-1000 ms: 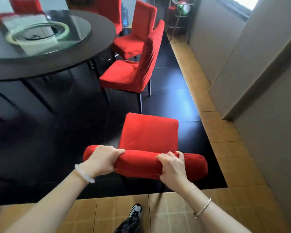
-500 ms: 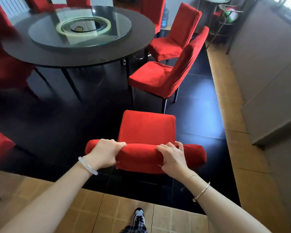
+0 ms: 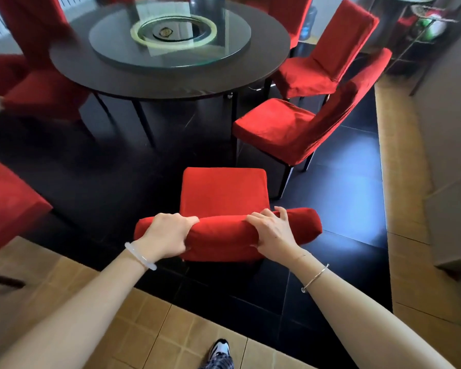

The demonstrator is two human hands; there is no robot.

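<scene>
Black floor (image 3: 117, 187) is lying open beyond the red chair (image 3: 224, 193), whose backrest (image 3: 224, 235) the left hand (image 3: 168, 235) and right hand (image 3: 274, 234) are gripping.

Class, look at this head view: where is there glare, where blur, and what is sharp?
Head view: glare on the glass turntable and a bluish sheen on the floor; the left chairs are blurred; the left hand, right hand and the chair back they grip are sharp.

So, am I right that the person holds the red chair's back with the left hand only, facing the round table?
Not quite: the head view shows the left hand and the right hand both holding the red chair's back, facing the round table.
</scene>
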